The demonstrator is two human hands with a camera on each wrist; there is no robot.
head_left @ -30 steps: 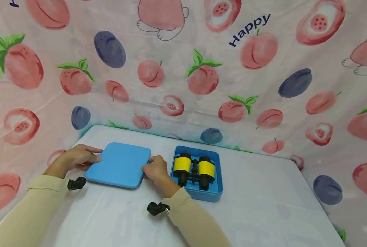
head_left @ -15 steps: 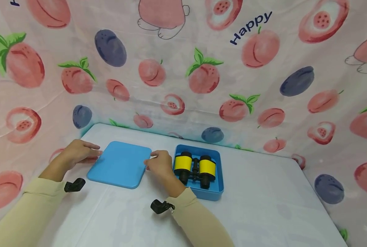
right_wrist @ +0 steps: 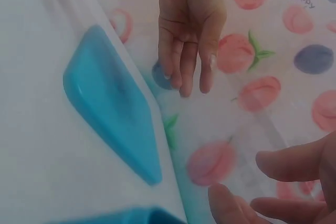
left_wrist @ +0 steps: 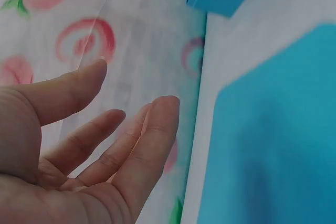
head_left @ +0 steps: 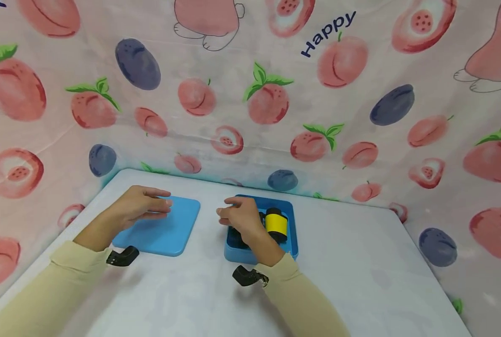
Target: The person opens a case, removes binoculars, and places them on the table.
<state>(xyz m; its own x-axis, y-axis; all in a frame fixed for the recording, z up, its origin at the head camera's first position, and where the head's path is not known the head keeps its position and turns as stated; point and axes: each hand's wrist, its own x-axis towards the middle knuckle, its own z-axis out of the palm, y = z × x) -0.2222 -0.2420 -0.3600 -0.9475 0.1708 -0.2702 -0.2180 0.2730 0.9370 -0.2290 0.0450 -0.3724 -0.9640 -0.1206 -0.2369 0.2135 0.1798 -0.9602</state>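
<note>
A flat blue lid point(head_left: 162, 236) lies on the white table at the left. Over its upper left part hovers my left hand point(head_left: 134, 208), fingers loosely extended and holding nothing; the left wrist view shows the hand point(left_wrist: 100, 156) apart from the lid point(left_wrist: 278, 140). To the right stands an open blue box point(head_left: 293, 229) with black and yellow binoculars point(head_left: 277, 225) inside. My right hand point(head_left: 243, 217) is over the box's left side, hiding the binoculars' left half. Its fingers are slightly bent, with nothing between them in the right wrist view.
The white table point(head_left: 359, 262) meets a fruit-patterned cloth point(head_left: 233, 84) at the back and on both sides. A small black device point(head_left: 123, 256) sits at the left cuff, and a similar device point(head_left: 246, 276) at the right one.
Both hands have left the lid's edges. The left hand has risen and moved right over the lid; the right hand has moved right, over the box. Lid and box stay in place.
</note>
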